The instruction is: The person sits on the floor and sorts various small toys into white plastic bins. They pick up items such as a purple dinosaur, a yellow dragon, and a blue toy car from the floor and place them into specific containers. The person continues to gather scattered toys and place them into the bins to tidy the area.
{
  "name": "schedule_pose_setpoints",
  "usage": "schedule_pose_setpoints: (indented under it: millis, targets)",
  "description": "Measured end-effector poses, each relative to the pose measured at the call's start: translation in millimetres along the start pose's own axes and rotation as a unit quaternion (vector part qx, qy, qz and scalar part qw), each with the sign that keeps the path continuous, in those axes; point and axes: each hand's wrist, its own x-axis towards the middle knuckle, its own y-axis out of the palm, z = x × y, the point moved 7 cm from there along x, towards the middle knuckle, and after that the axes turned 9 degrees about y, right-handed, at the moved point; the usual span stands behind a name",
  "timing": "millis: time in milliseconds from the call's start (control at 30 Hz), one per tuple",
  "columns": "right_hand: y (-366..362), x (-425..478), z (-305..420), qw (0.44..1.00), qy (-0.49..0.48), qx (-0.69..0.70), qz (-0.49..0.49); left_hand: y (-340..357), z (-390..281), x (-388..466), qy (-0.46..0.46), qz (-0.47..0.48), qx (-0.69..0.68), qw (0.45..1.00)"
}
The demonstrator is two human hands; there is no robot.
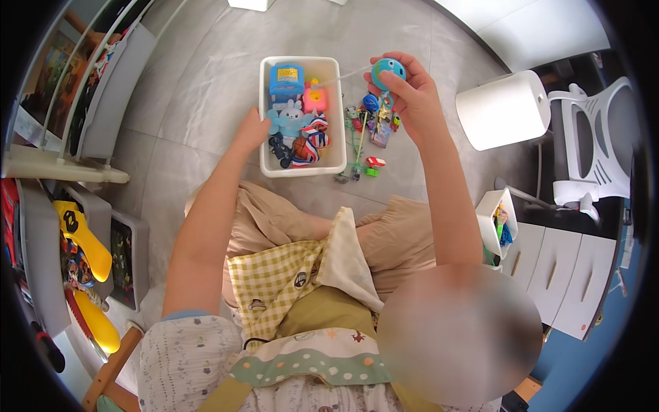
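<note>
My right hand holds a round blue-and-green toy above the floor, right of a white plastic bin. A pale strap runs from this toy to the bin. My left hand grips the bin's left rim, fingertips hidden inside. In the bin lie a blue toy box, a pink toy, a light blue bunny toy, a striped ribbon, a small basketball and a dark toy vehicle. Below my right hand, several small toys lie loose.
Grey tiles surround the bin. At right are a white cylindrical container, a white-framed chair, a small white bin and drawers. Grey storage bins with toys stand at left. My crossed legs are in front.
</note>
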Motion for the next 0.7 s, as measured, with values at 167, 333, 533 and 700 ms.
schedule_pose_setpoints:
  millis: [167,333,533,700]
  targets:
    - [16.8,4.6,-42.0,0.994,0.059,-0.084,0.034,-1.1,4.7,-1.1,0.009,-0.015,-0.023,1.0]
    - [12.7,0.3,-136.5,0.884,0.096,-0.457,0.03,-0.5,-1.4,-0.1,0.005,-0.003,-0.018,1.0]
    - [37.0,-8.0,-178.0,0.754,-0.077,-0.652,0.028,3.9,0.6,2.1,0.007,-0.008,-0.035,0.999]
    - [30.1,-10.3,-172.5,0.782,-0.13,-0.609,0.002,4.4,9.6,7.7,0.022,0.003,0.011,1.0]
